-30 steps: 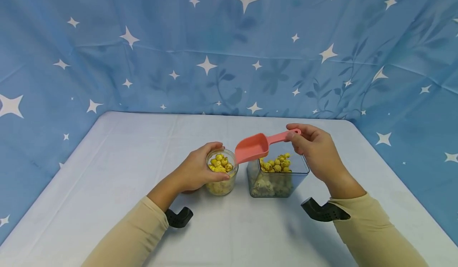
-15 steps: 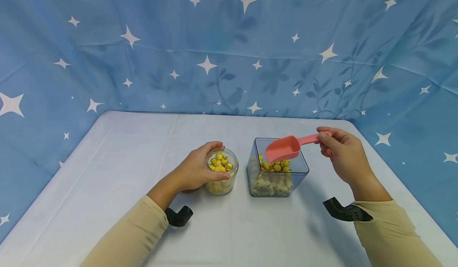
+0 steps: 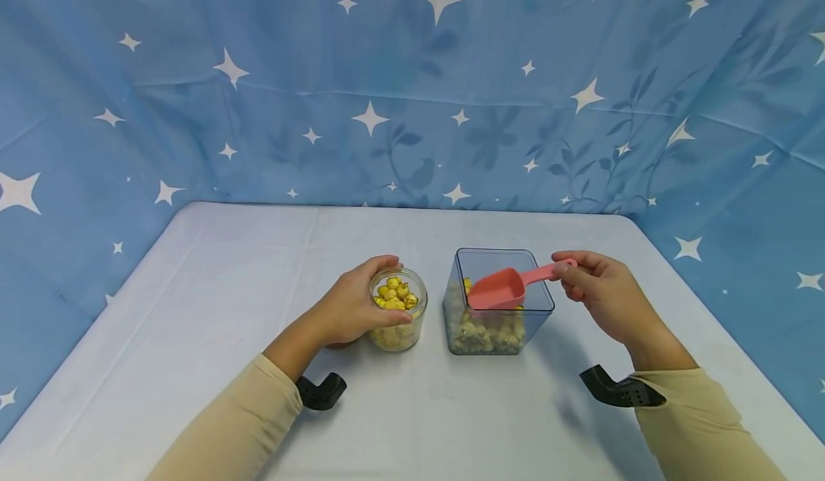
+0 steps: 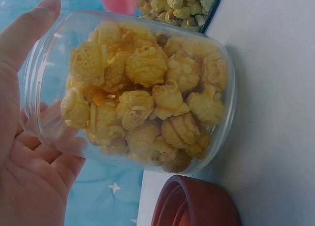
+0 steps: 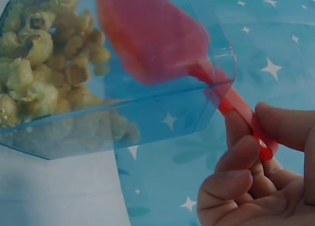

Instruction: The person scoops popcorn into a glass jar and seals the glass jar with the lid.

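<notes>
My left hand (image 3: 357,302) grips a clear glass jar (image 3: 399,334) from its left side, thumb across the near side of the rim. Yellow popcorn (image 4: 147,98) fills much of the jar. Between thumb and fingers, my right hand (image 3: 602,291) pinches the handle end of a pink scoop (image 3: 499,289). The scoop's bowl dips inside a clear bluish square container (image 3: 454,323), close over the popcorn (image 5: 44,63) there. In the right wrist view the bowl shows through the container's wall, with the handle crossing the rim.
A reddish-brown round lid-like piece (image 4: 197,201) lies beside the jar, mostly hidden by the left hand in the head view. Jar and container stand apart on a white-covered table (image 3: 258,252). A blue star-patterned curtain (image 3: 322,109) hangs behind.
The right hand has carried the scoop from beside the jar's rim rightward, then lowered its bowl into the square container. The left hand and jar have stayed in place.
</notes>
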Tool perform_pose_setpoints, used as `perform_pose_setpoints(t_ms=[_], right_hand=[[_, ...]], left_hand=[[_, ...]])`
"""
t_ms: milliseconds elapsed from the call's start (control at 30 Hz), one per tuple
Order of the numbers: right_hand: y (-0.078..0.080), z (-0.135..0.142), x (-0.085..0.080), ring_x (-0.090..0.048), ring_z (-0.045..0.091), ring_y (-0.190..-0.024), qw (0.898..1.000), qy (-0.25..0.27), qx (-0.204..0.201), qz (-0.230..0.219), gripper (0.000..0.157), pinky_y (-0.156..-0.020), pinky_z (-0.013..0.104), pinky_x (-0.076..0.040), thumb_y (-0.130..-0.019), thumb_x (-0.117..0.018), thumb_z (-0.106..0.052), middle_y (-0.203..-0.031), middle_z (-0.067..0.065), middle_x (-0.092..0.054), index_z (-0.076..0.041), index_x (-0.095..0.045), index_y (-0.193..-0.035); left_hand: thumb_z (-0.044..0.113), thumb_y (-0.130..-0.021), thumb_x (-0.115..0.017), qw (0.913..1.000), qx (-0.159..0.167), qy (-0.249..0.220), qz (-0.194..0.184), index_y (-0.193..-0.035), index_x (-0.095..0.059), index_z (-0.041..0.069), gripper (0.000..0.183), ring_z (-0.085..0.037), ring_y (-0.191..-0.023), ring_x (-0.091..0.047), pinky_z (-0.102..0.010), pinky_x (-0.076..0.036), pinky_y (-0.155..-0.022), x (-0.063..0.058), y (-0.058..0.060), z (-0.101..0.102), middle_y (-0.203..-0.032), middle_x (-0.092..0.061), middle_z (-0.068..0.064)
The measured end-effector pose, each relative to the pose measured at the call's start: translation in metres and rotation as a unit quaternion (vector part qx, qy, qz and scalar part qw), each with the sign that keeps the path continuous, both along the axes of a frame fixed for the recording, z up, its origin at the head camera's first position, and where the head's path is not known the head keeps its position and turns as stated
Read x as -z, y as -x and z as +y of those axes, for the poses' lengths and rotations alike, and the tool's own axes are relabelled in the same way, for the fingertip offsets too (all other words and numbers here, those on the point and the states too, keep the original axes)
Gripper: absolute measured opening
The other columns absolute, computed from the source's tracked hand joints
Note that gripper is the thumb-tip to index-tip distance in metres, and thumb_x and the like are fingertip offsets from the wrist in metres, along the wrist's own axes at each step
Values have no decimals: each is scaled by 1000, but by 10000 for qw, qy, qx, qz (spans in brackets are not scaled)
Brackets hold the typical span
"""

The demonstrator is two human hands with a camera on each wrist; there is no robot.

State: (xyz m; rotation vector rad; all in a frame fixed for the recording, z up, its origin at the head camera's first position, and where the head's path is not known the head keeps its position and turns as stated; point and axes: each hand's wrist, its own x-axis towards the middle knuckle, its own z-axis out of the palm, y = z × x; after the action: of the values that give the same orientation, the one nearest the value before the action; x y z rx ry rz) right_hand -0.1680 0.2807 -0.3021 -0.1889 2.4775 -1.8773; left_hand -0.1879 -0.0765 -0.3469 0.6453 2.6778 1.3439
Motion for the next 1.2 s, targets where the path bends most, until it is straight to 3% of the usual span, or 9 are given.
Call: perform_pose_setpoints(t_ms=[233, 400, 567, 667, 800, 900, 1067, 1200], right_hand=[[0, 4, 6, -46, 14, -67, 9974, 421, -586, -55, 24, -57, 23, -41, -90, -55, -14, -82, 4, -51, -5, -56, -112], [0, 6, 8, -46, 17, -69, 9975, -449, -540, 83, 35, -58, 26, -42, -90, -55, -19, -85, 8, -49, -4, -50, -121], [-6, 6, 1, -51, 18, -90, 9879, -1516, -285, 182, 55, -69, 26, -45, -88, -58, -27, -112, 14, -49, -7, -37, -135], [-16, 4, -10, -47, 15, -102, 9886, -1379, 1, 601, 59, -76, 19, -45, -87, -59, -19, -123, 12, -44, -6, -31, -137], [-35, -10, -26, -44, 15, -110, 9892, -703, 201, 1273, 63, -80, 13, -42, -82, -62, -2, -129, 8, -41, -7, -31, -137], [-48, -30, -35, -44, 15, -113, 9859, -489, -129, 1594, 68, -82, 15, -42, -79, -63, 6, -132, 9, -39, -8, -32, -137], [-58, -66, -39, -41, 21, -119, 9761, -75, -1060, 1896, 74, -89, 22, -40, -74, -64, 14, -135, 14, -36, -4, -29, -137], [-61, -91, -38, -38, 23, -122, 9738, -55, -1312, 1855, 78, -91, 25, -38, -72, -68, 11, -136, 10, -37, -5, -30, -137]], left_hand=[[56, -59, -74, 10000, -6, 42, 82, -132, -38, 22, 88, -7, -109, -42, -35, -35, -91, 0, 0, -1, -124, -45, 18], [56, -60, -74, 10000, -13, 25, 91, -133, -38, 20, 89, -8, -110, -43, -36, -35, -91, 0, -1, -2, -124, -45, 18], [58, -60, -73, 10000, -14, -19, 93, -133, -37, 22, 89, -11, -112, -43, -37, -36, -91, 1, -2, -3, -125, -44, 17], [59, -59, -73, 9999, -77, 15, 125, -133, -37, 23, 90, -10, -113, -42, -37, -36, -92, 2, -3, -5, -126, -43, 16], [60, -59, -72, 9998, -130, 24, 119, -136, -33, 24, 94, -11, -118, -39, -37, -36, -94, 2, -6, -10, -132, -38, 15], [57, -61, -73, 9998, -134, -62, 151, -138, -29, 25, 95, -18, -122, -36, -38, -35, -95, -1, -9, -18, -136, -35, 13], [54, -64, -73, 9991, -262, 18, 329, -139, -28, 23, 92, -14, -124, -33, -38, -32, -98, -6, -15, -39, -137, -34, 9], [45, -66, -75, 9988, -416, 159, 226, -139, -28, 19, 91, -16, -125, -32, -38, -31, -98, -3, -20, -58, -138, -34, 5]])
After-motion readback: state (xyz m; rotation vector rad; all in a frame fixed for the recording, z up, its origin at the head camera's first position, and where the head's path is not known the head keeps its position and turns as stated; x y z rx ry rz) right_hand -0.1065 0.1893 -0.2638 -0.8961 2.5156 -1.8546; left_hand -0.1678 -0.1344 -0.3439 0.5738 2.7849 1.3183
